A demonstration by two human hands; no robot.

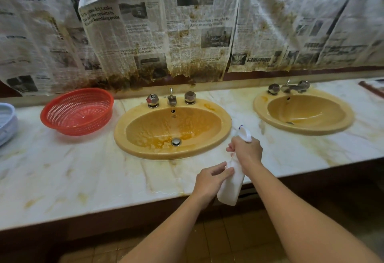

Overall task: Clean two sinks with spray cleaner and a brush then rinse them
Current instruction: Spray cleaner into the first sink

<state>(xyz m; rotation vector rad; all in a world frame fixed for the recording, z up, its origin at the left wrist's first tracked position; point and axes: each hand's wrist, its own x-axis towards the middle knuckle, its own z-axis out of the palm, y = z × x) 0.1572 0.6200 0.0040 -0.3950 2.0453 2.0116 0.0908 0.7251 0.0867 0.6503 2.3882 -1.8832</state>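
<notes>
Spray bottle (pixel 230 188), white, held in both hands over the front edge of the countertop (pixel 83 175). It is tilted, with its base low toward the person and its trigger head up by the right rim of the left sink (pixel 124 136). Right hand (pixel 246 150) is wrapped around the bottle neck under the trigger head, fingers curled tight on it, and the white nozzle with a blue tip sticks out above the knuckles. Left hand (pixel 209 179) is lower, its fingers bent onto the upper body of the bottle with fingertips touching the plastic; cannot tell where the thumb sits. Left sink is a yellow oval set into the marble-look counter, its bowl wet with patchy foamy streaks and darker orange pools around the metal drain (pixel 176 141). Its faucet (pixel 171 98) stands at the back rim between two faceted knobs. Right sink (pixel 259 105) is the same yellow, well apart along the counter toward the right. Its bowl looks smoother with a little liquid at the bottom, and its own metal tap set (pixel 288 87) is at the back. Red basket (pixel 76 113) of perforated plastic sits on the counter just left of the left sink, tipped slightly. Pale tub (pixel 6 123) is cut off at the left edge. The counter is stained with yellowish streaks. Newspaper sheets (pixel 145 34) cover the wall behind, brown-stained and ragged along the bottom edge above the left sink. Brown floor tiles (pixel 228 237) show below the counter between the forearms.
</notes>
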